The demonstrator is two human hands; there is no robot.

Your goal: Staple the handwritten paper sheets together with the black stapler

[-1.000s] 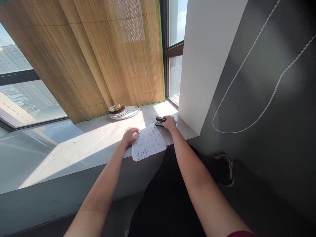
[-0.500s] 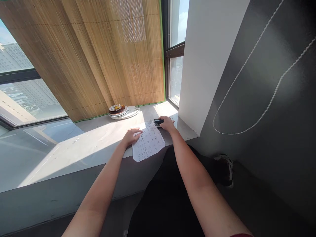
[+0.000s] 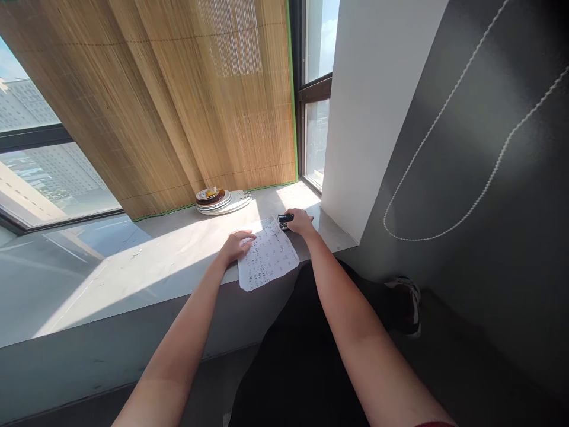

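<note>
A grey window ledge (image 3: 146, 261) runs below a bamboo blind (image 3: 178, 101), lit by sun. A sheet of paper (image 3: 268, 258) lies on the ledge, its near edge overhanging. The left hand (image 3: 237, 244) rests flat and open on the sheet's left edge. The right hand (image 3: 301, 222) is closed over a black stapler (image 3: 285, 219) at the sheet's far right corner. A stack of plates (image 3: 220, 201) sits beyond the left hand, well apart. A white wall pillar (image 3: 373, 107) stands just right of the right hand; a bead cord (image 3: 444, 166) hangs further right.
</note>
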